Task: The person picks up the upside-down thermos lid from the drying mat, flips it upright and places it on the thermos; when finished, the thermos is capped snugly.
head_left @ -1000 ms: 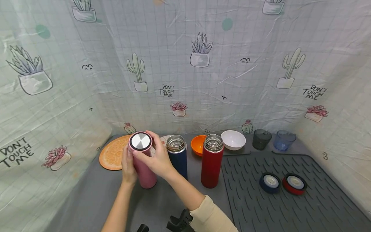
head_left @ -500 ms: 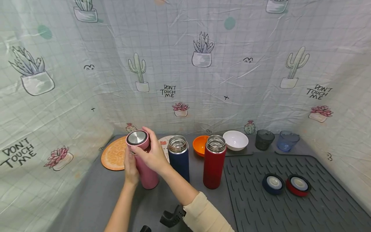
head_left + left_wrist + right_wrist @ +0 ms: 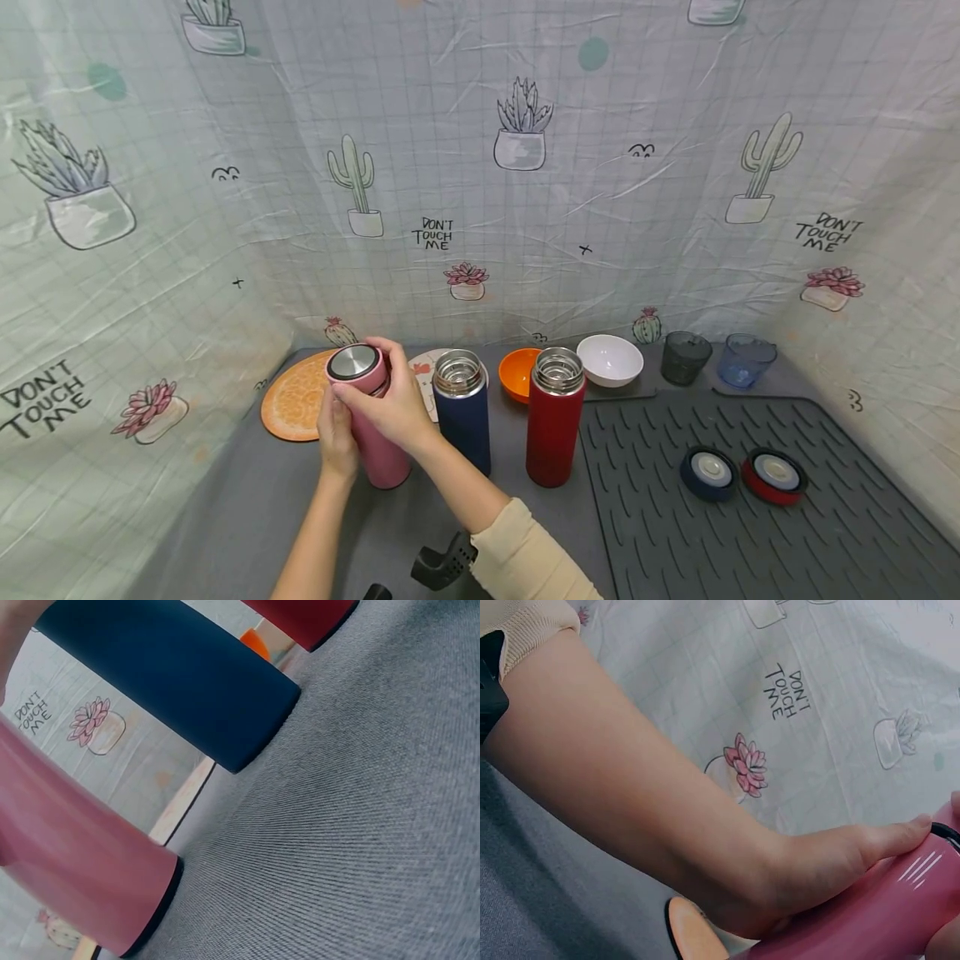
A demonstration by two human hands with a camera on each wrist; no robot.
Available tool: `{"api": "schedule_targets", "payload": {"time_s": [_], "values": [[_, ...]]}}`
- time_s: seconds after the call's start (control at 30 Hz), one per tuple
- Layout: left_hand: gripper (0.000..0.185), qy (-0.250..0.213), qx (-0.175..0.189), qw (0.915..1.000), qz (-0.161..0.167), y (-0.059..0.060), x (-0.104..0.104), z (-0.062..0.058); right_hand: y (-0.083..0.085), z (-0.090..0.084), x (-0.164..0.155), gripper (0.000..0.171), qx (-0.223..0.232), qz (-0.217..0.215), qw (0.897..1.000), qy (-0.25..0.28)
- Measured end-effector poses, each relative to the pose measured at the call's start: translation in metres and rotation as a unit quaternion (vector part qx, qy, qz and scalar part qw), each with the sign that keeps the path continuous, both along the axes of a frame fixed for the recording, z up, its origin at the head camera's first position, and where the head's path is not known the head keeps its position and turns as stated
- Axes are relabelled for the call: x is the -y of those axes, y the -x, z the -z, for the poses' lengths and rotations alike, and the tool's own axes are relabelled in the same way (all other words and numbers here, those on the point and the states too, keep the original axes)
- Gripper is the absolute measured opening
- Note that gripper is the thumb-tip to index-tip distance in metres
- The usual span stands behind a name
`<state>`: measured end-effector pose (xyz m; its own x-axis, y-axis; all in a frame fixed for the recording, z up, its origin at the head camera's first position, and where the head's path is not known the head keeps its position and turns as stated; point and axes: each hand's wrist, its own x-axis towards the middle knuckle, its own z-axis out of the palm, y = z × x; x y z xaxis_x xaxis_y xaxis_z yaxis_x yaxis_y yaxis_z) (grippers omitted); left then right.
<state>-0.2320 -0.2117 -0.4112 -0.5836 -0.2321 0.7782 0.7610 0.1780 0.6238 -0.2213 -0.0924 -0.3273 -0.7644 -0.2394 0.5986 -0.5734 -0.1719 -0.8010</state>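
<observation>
My left grip point(image 3: 339, 442) clasps a smooth pink cylindrical bottle point(image 3: 382, 458); my right grip point(image 3: 396, 407) curls around its round pink metal-topped lid point(image 3: 356, 363).

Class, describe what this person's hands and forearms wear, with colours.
The left hand and right hand wear no gloves. A ribbed cream sleeve covers part of the right forearm, a black device beside it; the visible left forearm is bare.

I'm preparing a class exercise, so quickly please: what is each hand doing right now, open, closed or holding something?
Left hand: holding the pink bottle round its body.
Right hand: holding the same bottle's lid.
</observation>
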Motion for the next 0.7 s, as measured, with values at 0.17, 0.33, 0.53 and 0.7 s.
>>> {"api": "schedule_targets", "payload": {"time_s": [0.17,0.33,0.53,0.7], "values": [[0.035,-0.015,0.008,0.9998,-0.008,-0.001,-0.002,0.002,0.013,0.013,0.008,0.065,0.017,0.014,1.0,-0.014],[0.041,-0.017,-0.003,0.9998,0.011,0.0,-0.001,0.002,0.013,0.014,0.005,0.06,0.017,0.015,0.998,-0.058],[0.043,-0.026,-0.009,0.999,0.035,0.002,-0.001,0.001,0.014,0.014,0.003,0.052,0.043,-0.039,0.998,-0.012],[0.046,-0.02,-0.009,0.9995,0.021,0.002,-0.003,0.001,0.007,0.007,0.0,0.058,0.078,-0.06,0.995,0.025]]}}
